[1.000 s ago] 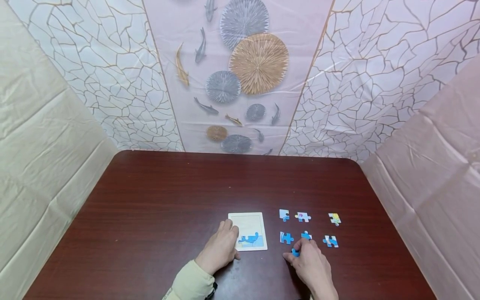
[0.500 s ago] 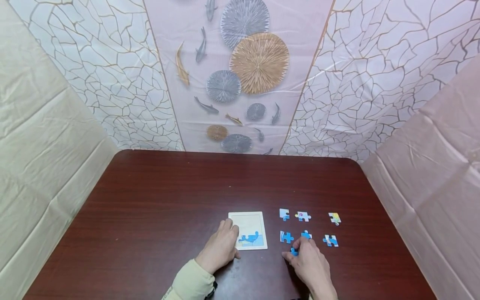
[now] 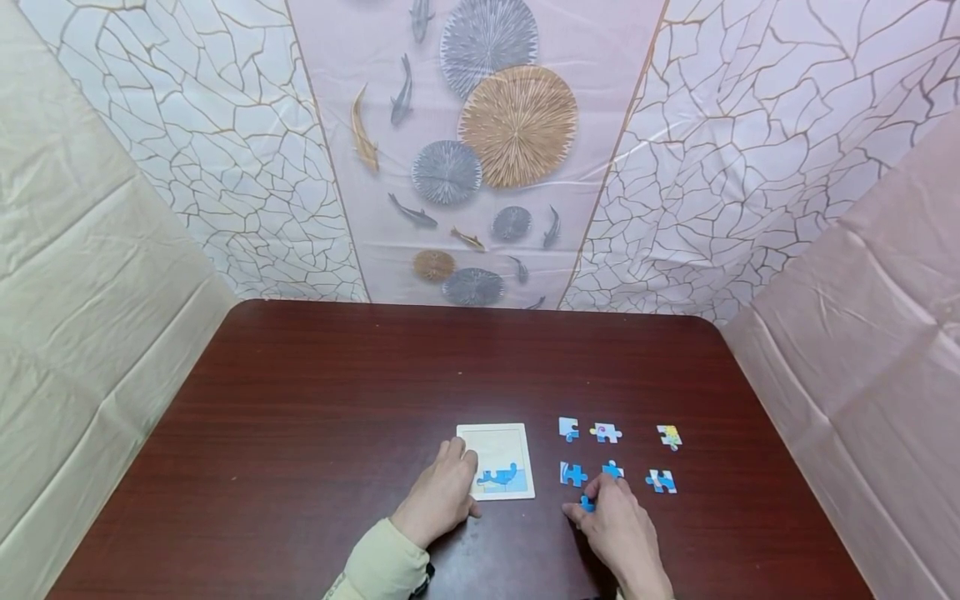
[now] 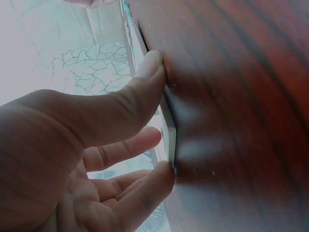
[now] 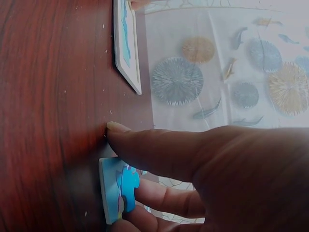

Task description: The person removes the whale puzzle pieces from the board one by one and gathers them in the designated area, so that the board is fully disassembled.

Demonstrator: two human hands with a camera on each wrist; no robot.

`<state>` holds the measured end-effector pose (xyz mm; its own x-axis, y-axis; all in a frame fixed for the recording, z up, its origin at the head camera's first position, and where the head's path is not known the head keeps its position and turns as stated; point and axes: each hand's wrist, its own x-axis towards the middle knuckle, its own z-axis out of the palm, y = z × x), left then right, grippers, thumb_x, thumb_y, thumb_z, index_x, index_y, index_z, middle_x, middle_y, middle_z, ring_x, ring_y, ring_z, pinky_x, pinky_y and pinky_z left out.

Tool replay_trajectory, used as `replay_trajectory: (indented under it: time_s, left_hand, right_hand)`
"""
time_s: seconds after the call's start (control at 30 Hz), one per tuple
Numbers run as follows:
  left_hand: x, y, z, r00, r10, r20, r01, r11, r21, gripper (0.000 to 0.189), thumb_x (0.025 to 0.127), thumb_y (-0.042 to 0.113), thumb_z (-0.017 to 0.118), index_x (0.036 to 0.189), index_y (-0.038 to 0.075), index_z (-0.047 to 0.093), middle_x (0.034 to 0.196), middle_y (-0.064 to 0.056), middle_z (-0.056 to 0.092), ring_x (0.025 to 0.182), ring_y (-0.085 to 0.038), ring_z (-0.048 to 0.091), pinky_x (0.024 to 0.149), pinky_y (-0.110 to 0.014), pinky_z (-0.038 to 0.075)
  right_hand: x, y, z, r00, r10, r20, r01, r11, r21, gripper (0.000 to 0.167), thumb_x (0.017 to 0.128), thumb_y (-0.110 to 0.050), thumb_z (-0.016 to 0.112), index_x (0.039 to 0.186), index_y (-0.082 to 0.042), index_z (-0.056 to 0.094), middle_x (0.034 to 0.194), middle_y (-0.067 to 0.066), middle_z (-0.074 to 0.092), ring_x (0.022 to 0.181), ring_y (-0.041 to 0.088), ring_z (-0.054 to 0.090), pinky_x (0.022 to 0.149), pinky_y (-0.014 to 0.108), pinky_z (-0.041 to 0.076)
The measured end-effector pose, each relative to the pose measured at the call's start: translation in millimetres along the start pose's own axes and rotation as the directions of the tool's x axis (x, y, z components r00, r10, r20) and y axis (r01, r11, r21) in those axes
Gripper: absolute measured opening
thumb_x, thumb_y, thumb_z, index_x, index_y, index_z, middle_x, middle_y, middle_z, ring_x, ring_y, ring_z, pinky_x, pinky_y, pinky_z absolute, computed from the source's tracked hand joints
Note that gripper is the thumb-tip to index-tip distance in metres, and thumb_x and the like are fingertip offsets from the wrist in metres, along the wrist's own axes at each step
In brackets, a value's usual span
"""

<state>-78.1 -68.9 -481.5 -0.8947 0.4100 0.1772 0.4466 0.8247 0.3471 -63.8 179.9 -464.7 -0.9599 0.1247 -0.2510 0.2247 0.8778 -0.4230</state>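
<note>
My left hand (image 3: 441, 490) grips the lower left corner of a white square puzzle tray (image 3: 530, 467), its thumb along the near edge and fingertips at the left side. In the left wrist view the tray's pale edge (image 4: 170, 145) lies between thumb and fingers. A few joined pieces with a blue picture (image 3: 504, 478) fill the tray's bottom part. To the right, my right hand (image 3: 621, 523) holds a blue jigsaw piece (image 5: 126, 186) between thumb and fingers, low over the table. Most of that piece is hidden by the hand in the head view.
Several loose jigsaw pieces lie on the dark red table (image 3: 337, 400) beyond and beside my right hand, including a blue one (image 3: 573, 474), a yellow one (image 3: 670, 437) and a blue-and-white one (image 3: 662, 482). Patterned cloth (image 3: 465, 208) hangs behind the table.
My right hand has shifted very slightly left with the jigsaw piece. The left hand and the tray have stayed in place.
</note>
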Motion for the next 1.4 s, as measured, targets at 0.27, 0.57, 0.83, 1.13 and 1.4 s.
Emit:
replay_trajectory:
  time_s: [0.27, 0.57, 0.83, 1.13, 1.4]
  left_hand:
    - [0.7, -0.7, 0.5, 1.000, 0.007, -0.006, -0.007, 1.000, 0.006, 0.046, 0.059, 0.016, 0.092, 0.078, 0.008, 0.051, 0.084, -0.004, 0.042, 0.080, -0.020, 0.039, 0.062, -0.025, 0.047]
    - [-0.6, -1.0, -0.3, 1.000, 0.001, -0.011, -0.001, 1.000, -0.012, 0.045, 0.059, 0.015, 0.092, 0.077, 0.008, 0.051, 0.085, -0.003, 0.042, 0.080, -0.020, 0.040, 0.059, -0.025, 0.046]
    - [-1.3, -1.8, 0.7, 1.000, -0.005, -0.015, 0.005, 1.000, -0.017, 0.044, 0.059, 0.015, 0.091, 0.077, 0.008, 0.052, 0.086, -0.003, 0.043, 0.080, -0.020, 0.041, 0.059, -0.026, 0.046]
    - [-1.6, -1.4, 1.1, 1.000, -0.002, -0.018, 0.002, 1.000, -0.016, 0.045, 0.058, 0.016, 0.092, 0.077, 0.009, 0.052, 0.085, -0.002, 0.042, 0.079, -0.019, 0.040, 0.059, -0.025, 0.045]
    - [-1.2, -0.6, -0.7, 1.000, 0.000, -0.013, -0.001, 1.000, -0.012, 0.045, 0.058, 0.017, 0.092, 0.077, 0.008, 0.052, 0.085, -0.003, 0.043, 0.079, -0.020, 0.041, 0.062, -0.026, 0.046]
  right_hand:
    - [-0.6, -1.9, -0.2, 1.000, 0.015, 0.012, -0.015, 1.000, 0.010, 0.039, 0.078, -0.037, 0.080, 0.089, -0.009, 0.055, 0.087, 0.009, 0.051, 0.066, 0.022, 0.049, 0.059, 0.039, 0.042]
    - [-1.1, -2.2, -0.6, 1.000, 0.009, 0.018, -0.009, 1.000, 0.003, 0.039, 0.078, -0.039, 0.079, 0.090, -0.009, 0.056, 0.087, 0.007, 0.051, 0.066, 0.021, 0.049, 0.059, 0.039, 0.042]
    - [-1.3, -2.2, -0.1, 1.000, 0.013, 0.017, -0.013, 1.000, 0.008, 0.039, 0.077, -0.038, 0.080, 0.091, -0.009, 0.058, 0.088, 0.008, 0.052, 0.067, 0.022, 0.050, 0.060, 0.041, 0.043]
    - [-2.9, -2.7, -1.6, 0.999, 0.027, 0.031, -0.027, 1.000, 0.011, 0.040, 0.079, -0.040, 0.079, 0.092, -0.009, 0.058, 0.088, 0.007, 0.052, 0.066, 0.021, 0.050, 0.060, 0.041, 0.044]
    - [-2.1, -6.2, -2.7, 0.998, -0.013, -0.065, 0.014, 1.000, 0.011, 0.039, 0.081, -0.045, 0.074, 0.093, -0.011, 0.061, 0.089, 0.004, 0.055, 0.066, 0.019, 0.052, 0.061, 0.042, 0.044]
